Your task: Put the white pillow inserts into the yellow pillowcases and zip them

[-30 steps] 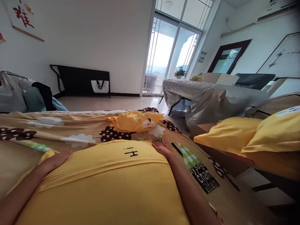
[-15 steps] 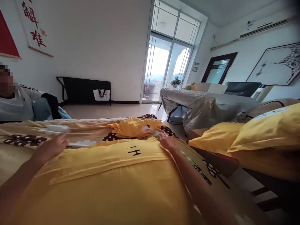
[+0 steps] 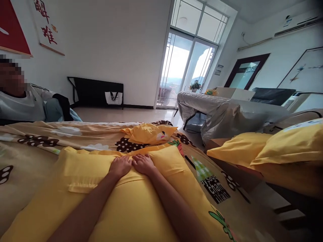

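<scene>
A big yellow pillow [image 3: 121,208] lies before me on the bed, with a flap seam across it near its far edge. On the middle of that far edge my left hand [image 3: 121,166] and my right hand [image 3: 142,164] sit side by side, almost touching. The fingers of both are bent over the fabric and gripping it; the fingertips are partly hidden. Just beyond lies a crumpled yellow cloth [image 3: 146,133] with a small printed face. Beneath everything spreads a tan patterned bedsheet [image 3: 202,198] with brown dotted shapes and lettering.
Two yellow pillows [image 3: 290,144] are piled at the right, beside the bed. Behind them stands a plastic-covered table [image 3: 222,107] with boxes and a plant. A person [image 3: 22,104] sits at the far left. A white bag [image 3: 113,97] leans on a black panel [image 3: 93,90].
Both hands have moved inward from the pillow's sides to the middle of its far edge. The fabric there is now pressed into folds, and the "Hi" print no longer shows. The view has shifted slightly.
</scene>
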Motion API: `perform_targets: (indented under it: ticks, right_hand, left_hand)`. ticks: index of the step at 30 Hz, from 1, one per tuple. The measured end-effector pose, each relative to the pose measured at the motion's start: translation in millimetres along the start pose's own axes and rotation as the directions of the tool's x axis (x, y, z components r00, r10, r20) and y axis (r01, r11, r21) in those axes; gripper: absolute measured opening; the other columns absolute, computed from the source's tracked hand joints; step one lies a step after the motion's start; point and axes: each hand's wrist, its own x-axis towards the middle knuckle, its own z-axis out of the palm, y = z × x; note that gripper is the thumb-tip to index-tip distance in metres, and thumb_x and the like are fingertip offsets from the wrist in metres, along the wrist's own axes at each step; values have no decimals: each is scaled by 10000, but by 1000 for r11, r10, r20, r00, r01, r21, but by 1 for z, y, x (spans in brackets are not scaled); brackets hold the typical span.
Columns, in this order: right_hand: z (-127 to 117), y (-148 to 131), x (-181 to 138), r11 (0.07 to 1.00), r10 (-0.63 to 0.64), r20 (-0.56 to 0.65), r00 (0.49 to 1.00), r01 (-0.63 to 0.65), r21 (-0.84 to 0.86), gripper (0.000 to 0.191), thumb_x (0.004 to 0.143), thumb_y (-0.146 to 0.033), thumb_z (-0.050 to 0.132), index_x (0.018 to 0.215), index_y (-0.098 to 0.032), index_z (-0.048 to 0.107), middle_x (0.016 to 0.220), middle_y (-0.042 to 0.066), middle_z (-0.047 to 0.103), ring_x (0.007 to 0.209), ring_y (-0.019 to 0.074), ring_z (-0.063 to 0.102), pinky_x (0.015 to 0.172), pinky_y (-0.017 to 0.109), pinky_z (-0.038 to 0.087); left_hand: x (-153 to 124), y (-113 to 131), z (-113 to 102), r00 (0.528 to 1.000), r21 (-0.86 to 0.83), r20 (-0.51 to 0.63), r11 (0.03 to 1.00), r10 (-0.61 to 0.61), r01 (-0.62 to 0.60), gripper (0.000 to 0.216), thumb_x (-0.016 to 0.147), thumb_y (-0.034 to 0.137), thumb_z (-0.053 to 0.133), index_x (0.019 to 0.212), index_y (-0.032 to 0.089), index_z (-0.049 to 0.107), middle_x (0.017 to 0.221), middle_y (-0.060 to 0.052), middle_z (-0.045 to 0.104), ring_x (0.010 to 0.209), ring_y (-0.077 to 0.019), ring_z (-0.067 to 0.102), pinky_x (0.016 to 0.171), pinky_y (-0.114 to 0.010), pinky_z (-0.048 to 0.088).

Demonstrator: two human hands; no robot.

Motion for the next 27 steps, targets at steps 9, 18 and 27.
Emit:
perform_targets:
  ticks: [9, 18, 27]
  right_hand:
    - [-14, 34, 13, 997, 47, 70, 996, -51, 60, 412, 958, -380, 275, 1110, -265, 640, 1245, 38, 635, 1208, 189, 503, 1018, 415, 270]
    - [-23, 100, 2, 969, 119, 160, 980, -150, 195, 535, 952, -555, 221, 1347, -327, 502, 1404, -17, 504, 1288, 172, 454, 1082, 333, 293]
    - [-9, 163, -14, 951, 278, 103, 955, -289, 113, 466, 985, -434, 251, 1291, -277, 566, 1388, 34, 521, 1325, 207, 410, 1116, 442, 261]
  left_hand:
    - [10, -1, -8, 1000, -56, 9, 998, -26, 27, 491, 937, 373, 221, 1273, 177, 522, 1411, -103, 477, 1338, -210, 394, 1139, -469, 215]
    - [11, 0, -12, 998, -125, 50, 991, -35, 41, 532, 925, 400, 204, 1312, 179, 494, 1433, -91, 453, 1349, -220, 375, 1139, -481, 213]
    - [12, -45, -38, 993, -144, 107, 987, -52, 67, 587, 890, 537, 197, 1238, 272, 588, 1336, -55, 561, 1242, -268, 503, 1078, -465, 314]
